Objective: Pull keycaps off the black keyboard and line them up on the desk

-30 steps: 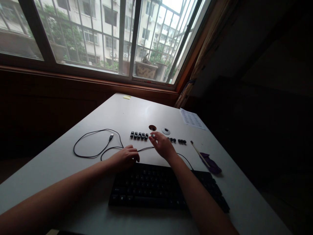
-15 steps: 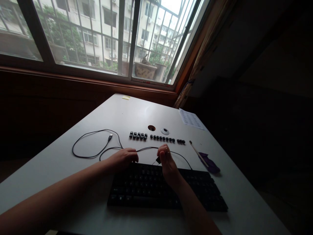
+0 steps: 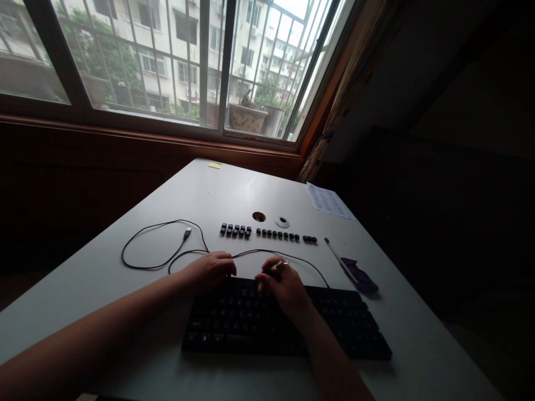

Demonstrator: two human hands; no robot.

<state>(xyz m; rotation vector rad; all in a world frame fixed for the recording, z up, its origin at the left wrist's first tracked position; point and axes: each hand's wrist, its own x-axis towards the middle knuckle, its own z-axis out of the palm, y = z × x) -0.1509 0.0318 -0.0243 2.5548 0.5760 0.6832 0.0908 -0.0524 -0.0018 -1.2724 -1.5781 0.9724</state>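
A black keyboard [image 3: 263,323] lies on the white table, its upper row of keys partly covered by my hands. My left hand [image 3: 217,264] rests at its far left edge, fingers bent down onto it. Over the upper middle of the keys, my right hand [image 3: 284,284] is closed on a small wire keycap puller [image 3: 285,261], whose thin wire loops stick up past the fingers. Whether a keycap sits in the wires cannot be made out. Several loose black keycaps [image 3: 236,230] stand in rows behind the keyboard.
A black USB cable [image 3: 161,223] loops on the left and runs behind the keyboard. A thin brush [image 3: 340,259] lies across a purple cloth [image 3: 363,278] at right. Farther back are a cable hole [image 3: 258,216], its round cover [image 3: 282,222], printed paper [image 3: 329,200] and yellow notes [image 3: 214,165].
My right hand has turned and shifted slightly left and down, so the puller's wires now point up instead of toward the keys. My left hand has stayed in place.
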